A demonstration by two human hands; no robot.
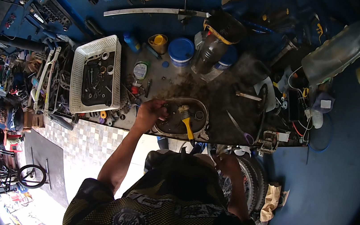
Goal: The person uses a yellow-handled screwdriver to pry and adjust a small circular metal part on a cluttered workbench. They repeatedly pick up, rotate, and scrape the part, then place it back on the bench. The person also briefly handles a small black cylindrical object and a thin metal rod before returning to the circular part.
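Note:
My left hand [149, 115] is at the left end of a shallow oval pan [208, 116] by the bench's front edge. Its fingers are curled in over the pan, and whatever they pinch is too small and dark to make out. A paintbrush [186, 126] with a yellow handle lies across the pan, bristles inside and handle end over the near rim. Beside the bristles sits a dark ring-shaped part [199, 115]. Lower and to the right, my right hand [229, 166] hangs in front of the bench edge, close to a bicycle tyre [247, 184]; shadow hides its fingers.
A white plastic basket [74, 77] of metal parts stands left. Scissors [243, 130] with purple handles lie right of the pan. Behind are a blue-lidded tub [181, 51], a yellow cup [158, 42] and a cut dark bottle [209, 55]. A large clear bottle [338, 53] is far right.

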